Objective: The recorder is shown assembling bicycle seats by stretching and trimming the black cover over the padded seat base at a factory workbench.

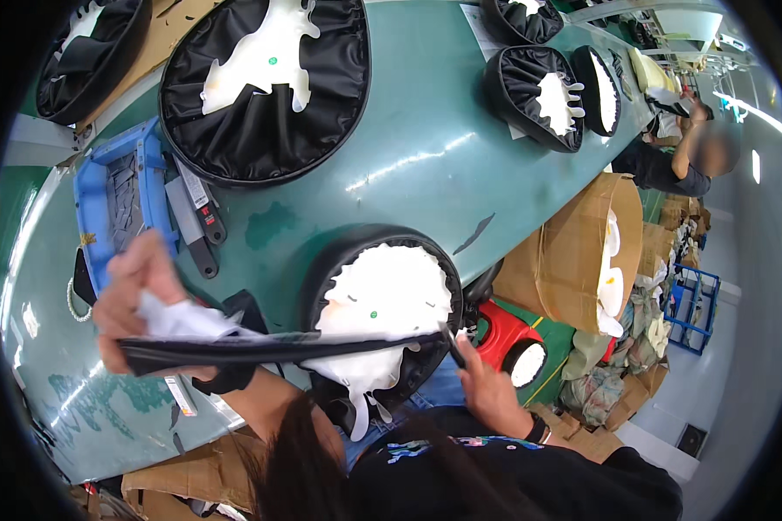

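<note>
Left hand point(135, 304) is closed around one end of a black strip point(252, 351) plus some crumpled white material point(178, 319) — the strip runs straight across a black-covered pad point(387, 278) at the table's point(408, 104) near edge. Right hand point(488, 391) pinches a small dark tool point(452, 345) by the strip's other end — can't tell what kind. Blue bin point(155, 184)'s toward the left edge.

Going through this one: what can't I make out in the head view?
Left hand, head view: motion blur obscures its exact hold on the black strip.
Dark tool, head view: the right hand covers its handle, so its kind is unclear.
Large black cushion, head view: the top edge cuts off its far end.
</note>
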{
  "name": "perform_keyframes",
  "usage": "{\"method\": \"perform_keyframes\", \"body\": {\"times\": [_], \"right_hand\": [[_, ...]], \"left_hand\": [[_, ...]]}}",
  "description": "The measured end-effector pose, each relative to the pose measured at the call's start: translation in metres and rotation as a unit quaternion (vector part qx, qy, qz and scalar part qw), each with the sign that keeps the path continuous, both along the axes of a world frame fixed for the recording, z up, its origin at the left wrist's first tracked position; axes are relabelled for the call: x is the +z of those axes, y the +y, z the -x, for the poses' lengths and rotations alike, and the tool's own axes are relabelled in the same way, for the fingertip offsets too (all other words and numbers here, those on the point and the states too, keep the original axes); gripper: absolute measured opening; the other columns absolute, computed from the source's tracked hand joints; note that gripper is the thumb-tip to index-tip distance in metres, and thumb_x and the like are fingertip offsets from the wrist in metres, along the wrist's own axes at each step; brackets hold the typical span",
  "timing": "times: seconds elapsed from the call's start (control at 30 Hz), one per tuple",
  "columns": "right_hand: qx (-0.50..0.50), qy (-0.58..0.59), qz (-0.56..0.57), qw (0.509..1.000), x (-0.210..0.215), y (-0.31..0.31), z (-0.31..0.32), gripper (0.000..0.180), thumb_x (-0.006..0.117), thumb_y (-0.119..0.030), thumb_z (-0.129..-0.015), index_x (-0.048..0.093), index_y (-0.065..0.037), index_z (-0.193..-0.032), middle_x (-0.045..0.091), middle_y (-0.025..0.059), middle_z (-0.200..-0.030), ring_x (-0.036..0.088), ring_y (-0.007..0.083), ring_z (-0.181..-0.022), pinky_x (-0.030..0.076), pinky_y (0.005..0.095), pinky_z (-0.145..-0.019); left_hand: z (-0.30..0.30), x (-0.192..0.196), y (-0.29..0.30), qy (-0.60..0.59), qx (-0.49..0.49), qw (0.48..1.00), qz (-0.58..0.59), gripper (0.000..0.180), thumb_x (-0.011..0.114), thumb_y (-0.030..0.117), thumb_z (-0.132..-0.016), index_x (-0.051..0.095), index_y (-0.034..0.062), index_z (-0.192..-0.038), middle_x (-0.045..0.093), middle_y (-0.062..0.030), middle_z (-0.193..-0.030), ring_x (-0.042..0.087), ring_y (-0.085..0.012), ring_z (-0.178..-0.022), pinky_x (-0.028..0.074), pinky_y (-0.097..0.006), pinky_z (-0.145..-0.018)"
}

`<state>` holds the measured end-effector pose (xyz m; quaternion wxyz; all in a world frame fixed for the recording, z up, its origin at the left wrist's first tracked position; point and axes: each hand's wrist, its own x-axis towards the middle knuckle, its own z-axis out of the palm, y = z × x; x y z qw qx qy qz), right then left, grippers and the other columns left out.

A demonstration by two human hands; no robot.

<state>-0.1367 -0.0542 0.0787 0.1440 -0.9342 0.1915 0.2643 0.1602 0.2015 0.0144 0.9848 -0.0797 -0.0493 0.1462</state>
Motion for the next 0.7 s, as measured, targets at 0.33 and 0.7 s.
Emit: {"method": "perform_keyframes", "body": {"times": [0.33,0.7], "right_hand": [[-0.098,-0.219,-0.188,0.953,-0.059,-0.035,-0.072,0.084,0.065,-0.017,-0.085,0.010,0.003,-0.145,0.031,0.0255,-0.143,0.036,0.0334,-0.134,0.031,0.0370,-0.109],[0.187,-0.072,-0.378,0.904,-0.055,-0.056,-0.220,0.069,0.067,-0.021,-0.086,0.030,-0.014,-0.143,0.051,0.0187,-0.133,0.057,0.0392,-0.109,0.047,0.0402,-0.090]], "left_hand": [[0.082,-0.021,-0.034,0.141,-0.201,0.486,-0.839,0.049,0.066,0.026,-0.084,0.054,0.0011,-0.124,0.060,-0.0166,-0.117,0.055,-0.0290,-0.109,0.042,-0.038,-0.095],[0.152,0.039,-0.107,0.190,-0.012,0.408,-0.893,0.025,0.068,0.021,-0.083,0.062,0.0070,-0.104,0.065,-0.0148,-0.110,0.056,-0.0306,-0.103,0.039,-0.043,-0.092]]}}
